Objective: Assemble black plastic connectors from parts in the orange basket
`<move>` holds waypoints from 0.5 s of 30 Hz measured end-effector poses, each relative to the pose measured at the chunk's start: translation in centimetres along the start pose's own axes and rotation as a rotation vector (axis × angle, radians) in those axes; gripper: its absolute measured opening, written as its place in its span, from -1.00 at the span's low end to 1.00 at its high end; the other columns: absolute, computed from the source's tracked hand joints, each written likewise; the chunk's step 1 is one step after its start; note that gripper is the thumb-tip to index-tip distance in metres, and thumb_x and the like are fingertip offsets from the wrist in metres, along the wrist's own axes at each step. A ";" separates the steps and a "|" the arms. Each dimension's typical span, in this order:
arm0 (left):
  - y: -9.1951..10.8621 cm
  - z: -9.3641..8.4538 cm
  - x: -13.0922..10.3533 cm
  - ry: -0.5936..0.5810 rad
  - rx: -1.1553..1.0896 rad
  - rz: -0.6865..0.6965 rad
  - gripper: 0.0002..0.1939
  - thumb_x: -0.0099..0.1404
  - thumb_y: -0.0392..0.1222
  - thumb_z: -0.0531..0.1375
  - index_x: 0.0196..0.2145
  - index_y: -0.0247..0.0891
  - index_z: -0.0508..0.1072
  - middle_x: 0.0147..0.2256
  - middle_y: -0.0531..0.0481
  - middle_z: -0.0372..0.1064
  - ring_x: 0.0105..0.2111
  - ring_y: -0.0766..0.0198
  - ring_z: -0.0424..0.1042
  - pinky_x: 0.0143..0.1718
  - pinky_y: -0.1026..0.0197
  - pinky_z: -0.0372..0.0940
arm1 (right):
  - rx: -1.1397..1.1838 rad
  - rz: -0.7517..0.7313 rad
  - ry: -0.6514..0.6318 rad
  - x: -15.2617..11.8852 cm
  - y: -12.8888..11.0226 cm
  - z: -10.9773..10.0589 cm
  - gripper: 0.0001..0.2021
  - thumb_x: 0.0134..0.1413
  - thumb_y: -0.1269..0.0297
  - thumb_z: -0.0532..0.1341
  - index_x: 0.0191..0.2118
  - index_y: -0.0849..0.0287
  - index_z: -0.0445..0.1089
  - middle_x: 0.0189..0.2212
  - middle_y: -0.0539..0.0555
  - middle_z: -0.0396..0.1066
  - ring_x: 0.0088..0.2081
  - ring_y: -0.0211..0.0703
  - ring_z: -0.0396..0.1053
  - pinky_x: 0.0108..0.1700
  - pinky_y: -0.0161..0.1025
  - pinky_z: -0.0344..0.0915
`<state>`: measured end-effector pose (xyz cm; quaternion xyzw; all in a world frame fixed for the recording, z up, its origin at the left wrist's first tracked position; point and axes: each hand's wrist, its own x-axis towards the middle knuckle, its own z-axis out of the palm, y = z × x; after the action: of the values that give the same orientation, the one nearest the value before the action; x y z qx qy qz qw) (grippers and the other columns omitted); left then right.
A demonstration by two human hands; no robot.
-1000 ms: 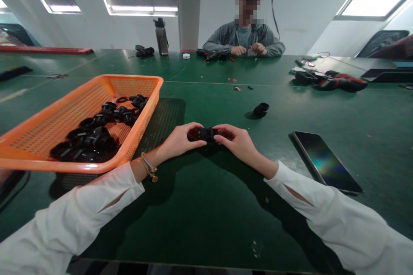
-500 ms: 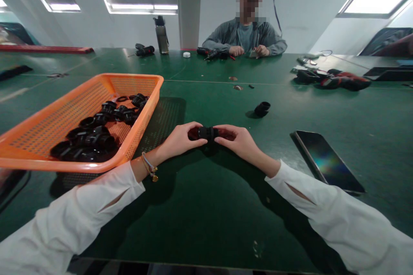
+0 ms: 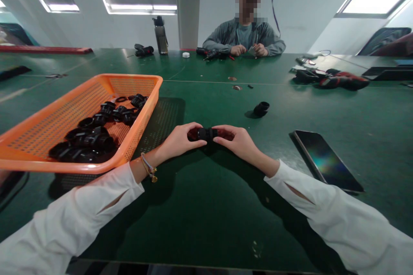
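Black fitting [image 3: 208, 134], stubby ridged cylinder, between fingertips [image 3: 201, 142]

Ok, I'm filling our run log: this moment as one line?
left hand: holding black part | right hand: holding its other end | orange basket: black pieces inside

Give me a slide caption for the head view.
Left hand and right hand hold a black cylindrical fitting near an orange perforated basket of black parts.

1. Short black tube [image 3: 203, 134] with a raised band.
2. It runs left to right, pinched between left hand [image 3: 179, 139] and right hand [image 3: 240, 142].
3. Partly covered; it may be two joined parts.
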<state>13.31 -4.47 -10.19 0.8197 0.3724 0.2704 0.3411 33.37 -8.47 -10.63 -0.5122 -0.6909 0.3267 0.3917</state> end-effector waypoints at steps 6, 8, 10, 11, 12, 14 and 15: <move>0.2 0.0 0.0 -0.005 0.004 -0.002 -0.63 0.05 -0.07 0.25 -0.20 -0.31 0.40 -0.33 -0.02 0.44 -0.35 0.23 0.42 -0.28 0.21 0.33 | -0.015 0.017 -0.003 0.0 -0.1 0.0 -0.74 -0.07 0.32 0.26 -0.18 0.19 0.47 -0.37 0.07 0.55 -0.36 -0.16 0.49 -0.27 -0.18 0.43; 0.2 0.0 0.0 -0.002 0.001 -0.004 -0.63 0.04 -0.08 0.25 -0.20 -0.31 0.40 -0.33 -0.02 0.44 -0.36 0.23 0.42 -0.28 0.21 0.33 | -0.012 0.012 -0.001 0.1 -0.1 0.0 -0.75 -0.06 0.30 0.26 -0.19 0.18 0.48 -0.37 0.07 0.55 -0.36 -0.15 0.49 -0.27 -0.17 0.43; 0.1 0.0 0.0 -0.001 -0.002 -0.006 -0.63 0.04 -0.08 0.25 -0.21 -0.30 0.40 -0.33 -0.01 0.44 -0.36 0.23 0.42 -0.28 0.21 0.33 | 0.004 0.010 -0.006 0.1 0.1 0.0 -0.74 -0.07 0.29 0.26 -0.19 0.18 0.48 -0.35 0.07 0.55 -0.34 -0.14 0.49 -0.25 -0.16 0.43; 0.1 0.0 0.0 0.000 -0.003 -0.006 -0.64 0.04 -0.08 0.25 -0.21 -0.30 0.40 -0.34 -0.01 0.44 -0.37 0.23 0.42 -0.29 0.21 0.33 | 0.019 0.010 -0.015 0.1 0.1 0.0 -0.73 -0.07 0.28 0.26 -0.18 0.19 0.48 -0.35 0.08 0.55 -0.33 -0.13 0.49 -0.24 -0.16 0.43; 0.1 0.0 0.0 0.001 -0.003 -0.005 -0.64 0.04 -0.08 0.25 -0.21 -0.30 0.40 -0.34 -0.01 0.44 -0.37 0.23 0.42 -0.29 0.21 0.34 | 0.035 0.010 -0.027 0.0 0.2 0.0 -0.71 -0.08 0.28 0.26 -0.17 0.19 0.47 -0.34 0.08 0.55 -0.32 -0.12 0.49 -0.23 -0.15 0.43; 0.1 0.0 0.0 0.008 -0.001 -0.003 -0.64 0.04 -0.08 0.25 -0.21 -0.30 0.40 -0.34 -0.01 0.44 -0.37 0.23 0.42 -0.29 0.21 0.34 | 0.068 0.009 -0.049 0.0 0.4 -0.1 -0.68 -0.10 0.30 0.26 -0.14 0.20 0.46 -0.33 0.08 0.55 -0.32 -0.12 0.50 -0.22 -0.13 0.43; 0.0 0.0 0.0 0.010 0.001 -0.001 -0.64 0.05 -0.08 0.25 -0.21 -0.30 0.40 -0.34 -0.01 0.44 -0.37 0.23 0.42 -0.29 0.21 0.34 | 0.077 0.010 -0.056 0.0 0.4 -0.1 -0.67 -0.11 0.31 0.26 -0.13 0.19 0.46 -0.33 0.08 0.55 -0.31 -0.12 0.50 -0.21 -0.13 0.43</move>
<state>13.37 -4.50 -10.19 0.8182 0.3748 0.2742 0.3391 33.65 -8.34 -10.95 -0.4908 -0.6861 0.3691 0.3901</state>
